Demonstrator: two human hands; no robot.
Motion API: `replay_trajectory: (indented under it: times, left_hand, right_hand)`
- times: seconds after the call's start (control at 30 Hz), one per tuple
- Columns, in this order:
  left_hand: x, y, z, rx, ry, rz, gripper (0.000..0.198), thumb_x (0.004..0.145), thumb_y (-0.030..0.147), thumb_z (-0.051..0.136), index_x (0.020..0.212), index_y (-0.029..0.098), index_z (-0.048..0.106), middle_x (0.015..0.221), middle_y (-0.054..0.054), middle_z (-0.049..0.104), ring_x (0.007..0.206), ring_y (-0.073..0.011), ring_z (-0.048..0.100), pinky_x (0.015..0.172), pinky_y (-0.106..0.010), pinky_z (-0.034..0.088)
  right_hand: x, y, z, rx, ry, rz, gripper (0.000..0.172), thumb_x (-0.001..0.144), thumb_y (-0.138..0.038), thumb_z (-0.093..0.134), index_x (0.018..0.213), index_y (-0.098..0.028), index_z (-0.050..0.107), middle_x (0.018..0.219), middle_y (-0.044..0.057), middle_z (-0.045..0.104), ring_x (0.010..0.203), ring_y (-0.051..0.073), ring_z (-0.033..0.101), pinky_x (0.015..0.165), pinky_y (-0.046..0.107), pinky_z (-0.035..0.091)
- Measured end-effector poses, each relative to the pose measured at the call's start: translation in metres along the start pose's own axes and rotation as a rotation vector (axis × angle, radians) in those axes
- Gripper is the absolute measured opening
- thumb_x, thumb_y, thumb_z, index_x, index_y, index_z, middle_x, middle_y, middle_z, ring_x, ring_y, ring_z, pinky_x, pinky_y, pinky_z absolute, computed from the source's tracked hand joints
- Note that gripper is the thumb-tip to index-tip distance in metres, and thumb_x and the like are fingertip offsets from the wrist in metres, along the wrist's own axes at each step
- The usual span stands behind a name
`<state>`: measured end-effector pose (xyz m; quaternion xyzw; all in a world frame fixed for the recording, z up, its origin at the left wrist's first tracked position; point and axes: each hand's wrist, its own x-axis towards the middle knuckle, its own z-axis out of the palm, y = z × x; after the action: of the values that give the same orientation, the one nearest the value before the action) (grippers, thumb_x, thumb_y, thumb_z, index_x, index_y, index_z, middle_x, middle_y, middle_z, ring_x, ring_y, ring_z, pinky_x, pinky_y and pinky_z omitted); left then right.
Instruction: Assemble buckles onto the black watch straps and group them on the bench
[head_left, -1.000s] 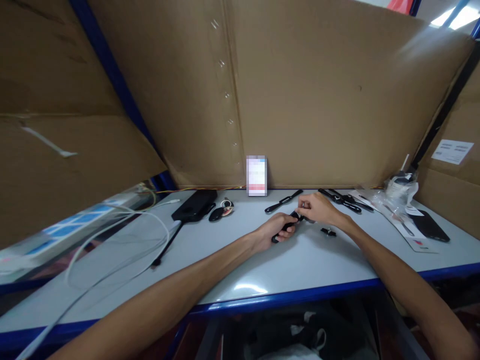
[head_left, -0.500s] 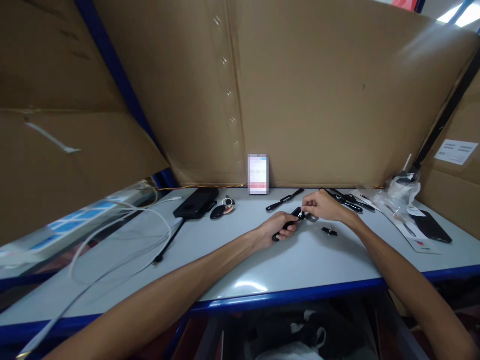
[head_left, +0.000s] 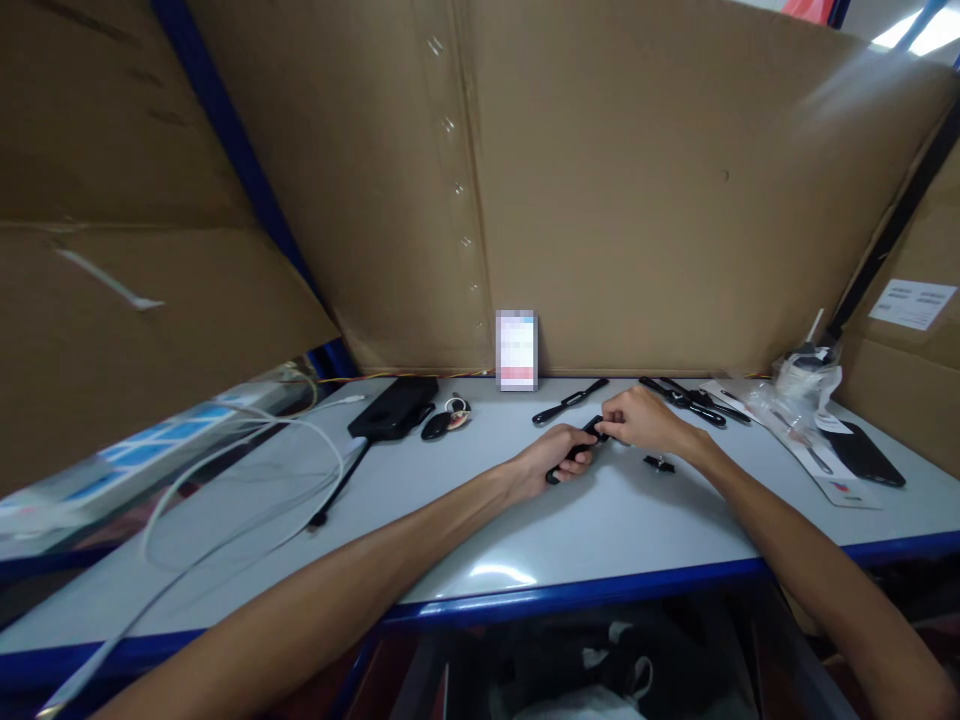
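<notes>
My left hand point(head_left: 559, 453) is wrapped around one handle of a black spokeshave point(head_left: 556, 474), held just above the table and tilted up to the right. At the spokeshave's middle, the closed fingertips of my right hand point(head_left: 634, 418) pinch down; they hide whatever small part lies between them. A small black clamp piece with a silver screw point(head_left: 660, 464) rests on the table just below my right wrist. Behind my hands lies another black spokeshave body point(head_left: 570, 400). More black spokeshaves point(head_left: 694, 402) lie crossed to the right of my right hand.
A phone point(head_left: 517, 350) with a blurred screen leans against the cardboard wall point(head_left: 600, 200). Keys with a fob point(head_left: 445, 420) and a black power bank point(head_left: 394, 408) lie left, near white cables point(head_left: 330, 440). Plastic packaging point(head_left: 795, 430) and a dark phone point(head_left: 864, 455) are right.
My right hand has shifted slightly left and down over the spokeshave's middle, covering the silver part that showed before. My left hand keeps its grip in place.
</notes>
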<state>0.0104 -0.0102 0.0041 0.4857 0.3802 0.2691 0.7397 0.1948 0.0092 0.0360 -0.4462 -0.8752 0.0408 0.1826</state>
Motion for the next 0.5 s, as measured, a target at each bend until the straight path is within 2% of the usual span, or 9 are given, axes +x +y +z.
replay_trajectory:
  times: [0.1, 0.2, 0.3, 0.37, 0.5]
  left_hand:
    - [0.001, -0.001, -0.001, 0.007, -0.005, 0.005, 0.014, 0.085, 0.015, 0.046, 0.072, 0.018, 0.042, 0.055, 0.007, 0.036, 0.038, -0.0028, 0.02, 0.036, -0.017, 0.008]
    - [0.002, -0.001, -0.002, 0.004, -0.008, 0.005, 0.013, 0.086, 0.015, 0.045, 0.073, 0.018, 0.043, 0.055, 0.007, 0.036, 0.037, -0.0028, 0.02, 0.035, -0.017, 0.008]
    - [0.002, -0.001, -0.002, -0.01, -0.015, -0.004, 0.012, 0.086, 0.017, 0.046, 0.075, 0.017, 0.044, 0.054, 0.007, 0.035, 0.037, -0.0029, 0.018, 0.035, -0.017, 0.008]
    - [0.002, -0.001, -0.002, -0.012, -0.015, -0.008, 0.011, 0.086, 0.017, 0.046, 0.075, 0.017, 0.044, 0.054, 0.007, 0.035, 0.037, -0.003, 0.018, 0.035, -0.017, 0.008]
    - [0.0, 0.001, -0.001, -0.007, -0.004, -0.02, 0.012, 0.086, 0.016, 0.045, 0.075, 0.018, 0.043, 0.055, 0.007, 0.035, 0.038, -0.0028, 0.018, 0.036, -0.017, 0.008]
  right_hand:
    - [0.0, -0.006, 0.007, -0.069, 0.019, -0.007, 0.027, 0.082, -0.023, 0.06, 0.057, -0.015, 0.059, 0.051, -0.003, 0.044, 0.055, 0.01, 0.028, 0.056, 0.027, 0.018]
    - [0.0, -0.007, 0.007, -0.05, 0.034, -0.007, 0.035, 0.088, -0.028, 0.056, 0.056, -0.015, 0.059, 0.05, -0.003, 0.042, 0.054, 0.01, 0.027, 0.056, 0.027, 0.018]
    - [0.001, -0.003, 0.0, 0.085, 0.048, 0.001, 0.023, 0.087, -0.032, 0.062, 0.072, -0.015, 0.069, 0.054, -0.003, 0.049, 0.055, 0.01, 0.036, 0.057, 0.025, 0.022]
    - [0.001, 0.001, -0.007, 0.17, 0.005, 0.004, 0.015, 0.083, -0.03, 0.068, 0.084, -0.016, 0.073, 0.056, -0.004, 0.052, 0.055, 0.009, 0.041, 0.057, 0.023, 0.024]
    - [0.0, 0.003, -0.012, 0.2, -0.062, 0.007, 0.012, 0.079, -0.025, 0.07, 0.087, -0.018, 0.075, 0.055, -0.006, 0.051, 0.053, 0.009, 0.042, 0.056, 0.022, 0.024]
